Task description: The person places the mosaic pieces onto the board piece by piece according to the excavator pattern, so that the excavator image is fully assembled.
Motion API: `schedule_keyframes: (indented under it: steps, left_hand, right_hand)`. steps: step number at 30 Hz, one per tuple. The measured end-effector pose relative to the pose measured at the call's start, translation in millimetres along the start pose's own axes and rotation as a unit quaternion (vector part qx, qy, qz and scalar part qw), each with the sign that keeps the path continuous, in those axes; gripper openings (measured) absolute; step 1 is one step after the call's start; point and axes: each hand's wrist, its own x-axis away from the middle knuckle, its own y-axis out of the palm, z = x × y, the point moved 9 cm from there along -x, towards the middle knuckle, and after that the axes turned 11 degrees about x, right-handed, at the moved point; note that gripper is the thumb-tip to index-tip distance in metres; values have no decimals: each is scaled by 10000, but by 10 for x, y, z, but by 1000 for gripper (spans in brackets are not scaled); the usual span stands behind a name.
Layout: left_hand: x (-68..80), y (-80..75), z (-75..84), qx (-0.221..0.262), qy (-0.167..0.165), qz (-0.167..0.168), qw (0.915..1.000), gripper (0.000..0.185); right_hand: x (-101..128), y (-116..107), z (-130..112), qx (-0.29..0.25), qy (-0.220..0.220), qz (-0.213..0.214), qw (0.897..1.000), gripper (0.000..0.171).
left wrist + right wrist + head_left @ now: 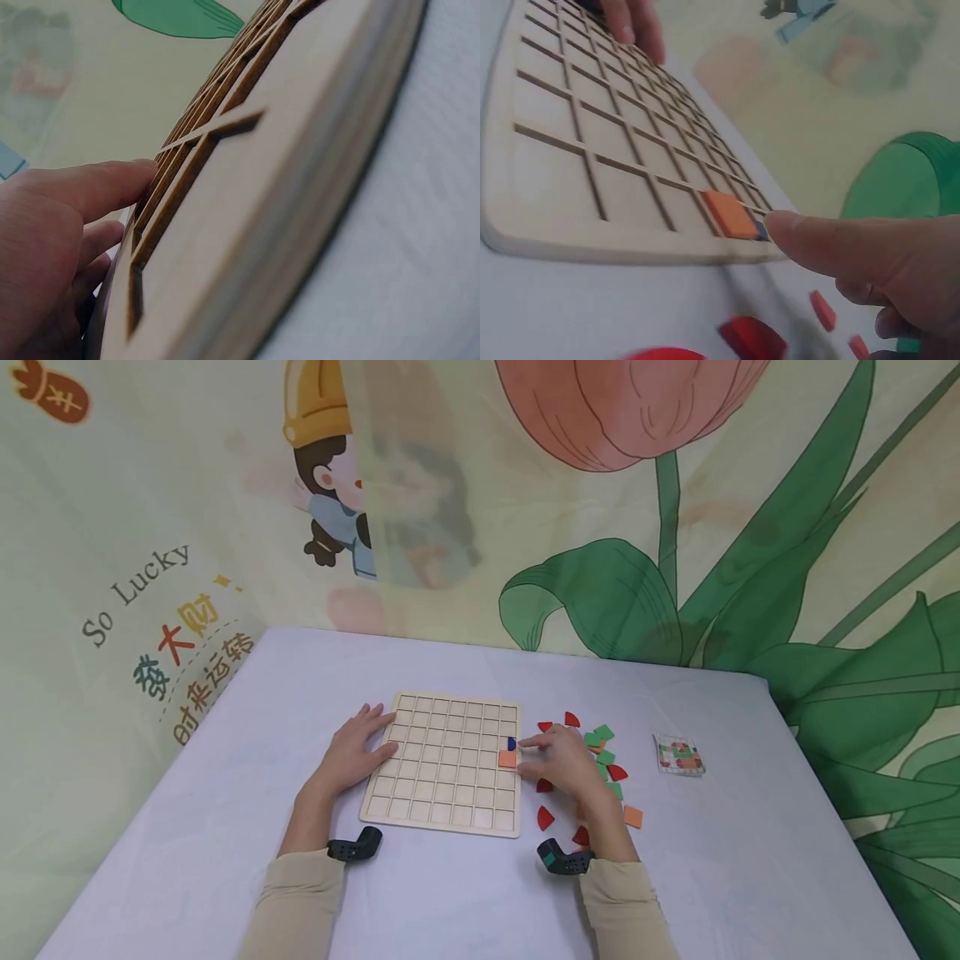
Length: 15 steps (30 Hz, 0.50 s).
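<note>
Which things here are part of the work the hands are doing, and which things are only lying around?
In use:
- wooden grid board, steadied by the left hand
- orange square, seated in the board
- blue piece, under the right hand fingertip
- loose colored pieces, the supply beside the board

Lying about:
- small pattern card
- white table

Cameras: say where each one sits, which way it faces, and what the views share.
Head: above, looking down the table at the grid board; both forearms show.
Left wrist: low by the board's edge; left hand rests on it.
Right wrist: low, facing across the board; right hand touches a blue piece beside the orange tile.
All share the board.
</note>
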Motion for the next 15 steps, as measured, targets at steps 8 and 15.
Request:
schedule_keyframes:
  steps: [8, 15]
  left_hand:
    - [-2, 10, 4, 45, 29, -17, 10000, 57]
    - [20, -21, -4, 0, 24, 42, 10000, 57]
  right_hand:
    - [65, -321, 796, -353, 865, 373, 9949, 40]
    - [-9, -216, 282, -48, -166, 379, 9991, 33]
